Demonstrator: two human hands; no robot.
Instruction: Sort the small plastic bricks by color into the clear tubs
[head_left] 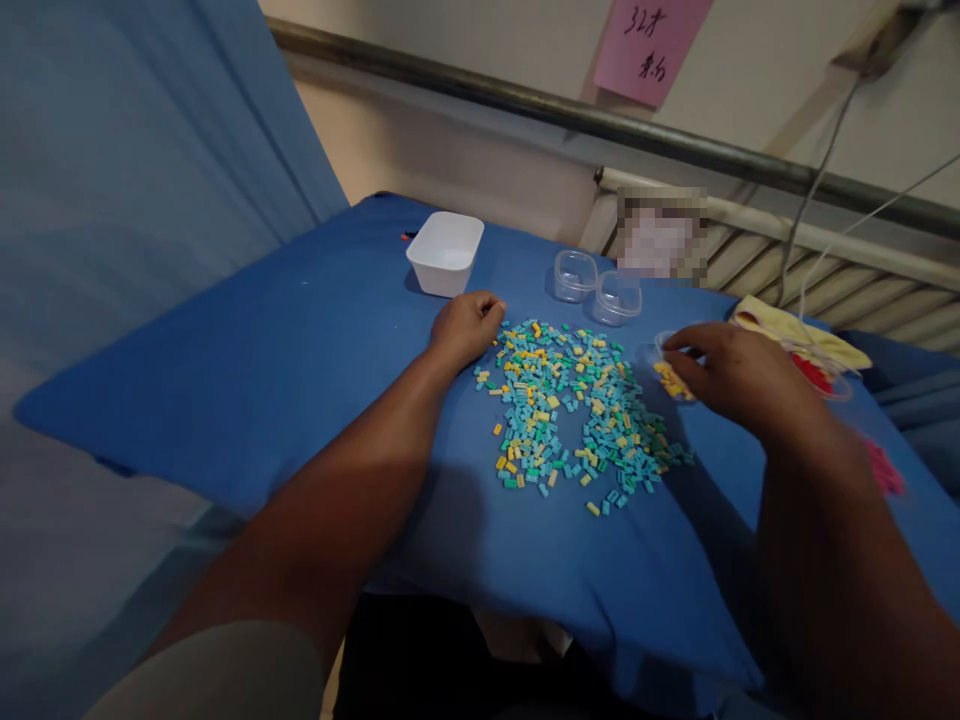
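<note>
A spread of small plastic building bricks (540,425), mostly turquoise with yellow, orange and green ones, lies on the blue cloth. At its upper left edge rests my left hand (466,326), fingers curled in; anything inside them is hidden. My right hand (726,375) is over a small clear tub (663,344) to the right of the spread. Yellow-orange bricks (672,383) lie in this tub. Thumb and forefinger of the right hand are close together at the tub's rim, and I cannot make out what is between them. The hand covers part of the tub.
A white plastic bin (444,270) stands behind my left hand. Two clear tubs (576,278) sit at the back, near the wall. To the right are red pieces (811,374) in a container, a yellow cloth (795,330) and a blurred pink heap (885,468). A radiator (772,240) borders the table.
</note>
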